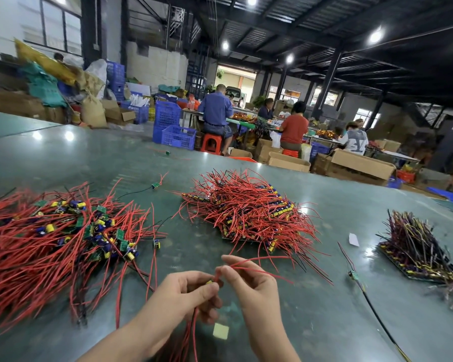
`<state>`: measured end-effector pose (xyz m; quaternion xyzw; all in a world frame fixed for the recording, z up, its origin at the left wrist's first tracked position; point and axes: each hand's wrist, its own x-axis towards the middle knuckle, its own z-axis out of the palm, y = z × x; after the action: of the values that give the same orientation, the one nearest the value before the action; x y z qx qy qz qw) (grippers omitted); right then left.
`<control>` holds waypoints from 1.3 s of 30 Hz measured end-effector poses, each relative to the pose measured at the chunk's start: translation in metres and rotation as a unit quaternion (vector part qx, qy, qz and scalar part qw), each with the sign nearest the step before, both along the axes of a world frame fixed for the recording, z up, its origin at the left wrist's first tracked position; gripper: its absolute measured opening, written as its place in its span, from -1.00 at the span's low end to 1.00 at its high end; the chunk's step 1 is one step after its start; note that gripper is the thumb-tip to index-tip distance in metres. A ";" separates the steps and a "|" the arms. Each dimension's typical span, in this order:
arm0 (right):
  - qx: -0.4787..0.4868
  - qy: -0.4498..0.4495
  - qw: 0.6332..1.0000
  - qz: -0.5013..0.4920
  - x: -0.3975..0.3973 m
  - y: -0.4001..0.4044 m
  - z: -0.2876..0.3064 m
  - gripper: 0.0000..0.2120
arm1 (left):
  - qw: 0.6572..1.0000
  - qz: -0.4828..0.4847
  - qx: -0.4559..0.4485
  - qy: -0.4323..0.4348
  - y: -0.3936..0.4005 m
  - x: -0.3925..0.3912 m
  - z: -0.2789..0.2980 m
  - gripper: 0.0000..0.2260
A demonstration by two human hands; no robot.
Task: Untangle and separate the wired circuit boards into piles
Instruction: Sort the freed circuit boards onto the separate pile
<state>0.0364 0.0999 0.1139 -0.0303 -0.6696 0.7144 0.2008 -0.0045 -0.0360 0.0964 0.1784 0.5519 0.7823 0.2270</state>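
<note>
Both hands (183, 293) (249, 286) pinch red wires (256, 269) over a glossy green table (324, 322) in a dim workshop.

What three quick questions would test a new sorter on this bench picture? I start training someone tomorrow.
1. True or false: both hands hold red wires.
2. Which heap looks loose and tangled? A) the left pile B) the middle pile C) the right pile
3. Fill in: the right pile's wires look mostly dark and ____, not red.

Key
1. True: the left hand grips a bunch of red wires, and the right hand pinches a red strand.
2. A: the left pile sprawls, while the middle pile and the right pile sit stacked.
3. yellow.
</note>
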 end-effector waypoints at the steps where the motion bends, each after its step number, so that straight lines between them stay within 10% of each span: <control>1: -0.008 -0.005 1.000 0.001 0.000 0.001 -0.001 -0.83 | 1.000 0.000 -0.005 0.005 0.000 0.000 0.001 -0.72; 9: -0.144 -0.089 0.984 0.049 -0.004 0.006 -0.007 -0.81 | 0.991 0.016 -0.093 0.099 -0.003 -0.002 0.004 -0.95; 18: 0.035 -0.060 0.998 -0.008 -0.002 0.012 -0.002 -0.85 | 0.984 0.048 -0.154 0.072 -0.010 -0.008 0.007 -0.83; 24: 0.197 -0.056 0.974 -0.094 -0.007 0.011 -0.010 -0.69 | 0.908 0.157 -0.265 0.284 -0.012 -0.008 0.004 -0.73; 28: 0.128 -0.059 0.988 -0.063 -0.005 0.011 -0.006 -0.74 | 0.851 0.224 -0.337 0.334 -0.017 -0.008 0.005 -0.73; 34: 0.018 -0.065 0.994 -0.091 -0.005 0.016 -0.003 -0.81 | 0.862 0.232 -0.312 0.324 -0.021 -0.009 0.009 -0.65; 39: 0.229 -0.068 0.960 -0.144 -0.005 0.018 -0.008 -0.70 | 0.808 0.260 -0.401 0.345 -0.020 -0.010 0.006 -0.64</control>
<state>0.0315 0.1177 0.1064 -0.1281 -0.8160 0.5013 0.2576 -0.0144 -0.0562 0.1021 0.1793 0.8843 0.4082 -0.1385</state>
